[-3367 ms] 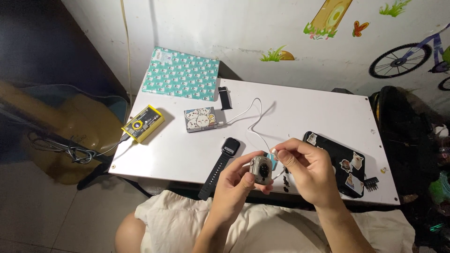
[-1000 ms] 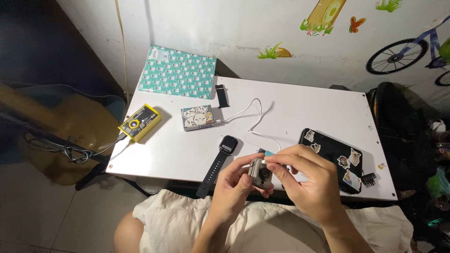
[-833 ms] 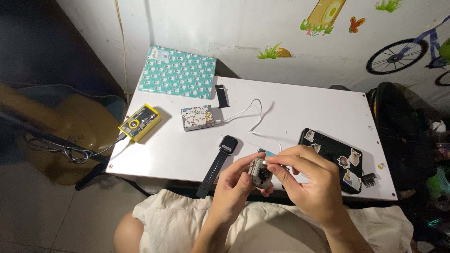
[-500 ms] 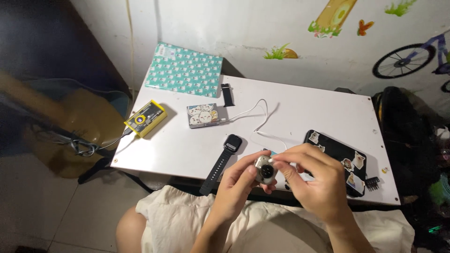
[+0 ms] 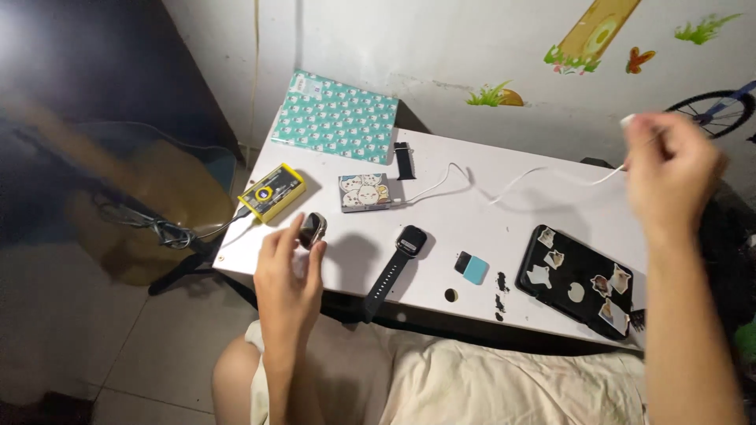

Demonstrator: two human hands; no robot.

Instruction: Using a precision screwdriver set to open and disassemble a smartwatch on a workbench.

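A small silvery watch case point(image 5: 313, 229) sits pinched between the thumb and fingertips of the left hand point(image 5: 287, 275), held over the near left part of the white table point(image 5: 504, 212), just near of a yellow gadget point(image 5: 272, 191) whose dark cable point(image 5: 157, 232) trails off the left edge. The right hand point(image 5: 671, 169) is raised high at the far right, blurred, its fingers closed around the end of a white cable point(image 5: 543, 175) that sags down to the tabletop and runs left toward a small box with cartoon pictures point(image 5: 365, 192). Right of the watch case a black smartwatch with its strap point(image 5: 396, 264) lies flat. Further right are a small black and blue block point(image 5: 471, 267) and a black phone covered in stickers point(image 5: 577, 279). At the far edge a teal patterned book point(image 5: 336, 128) leans against the wall.
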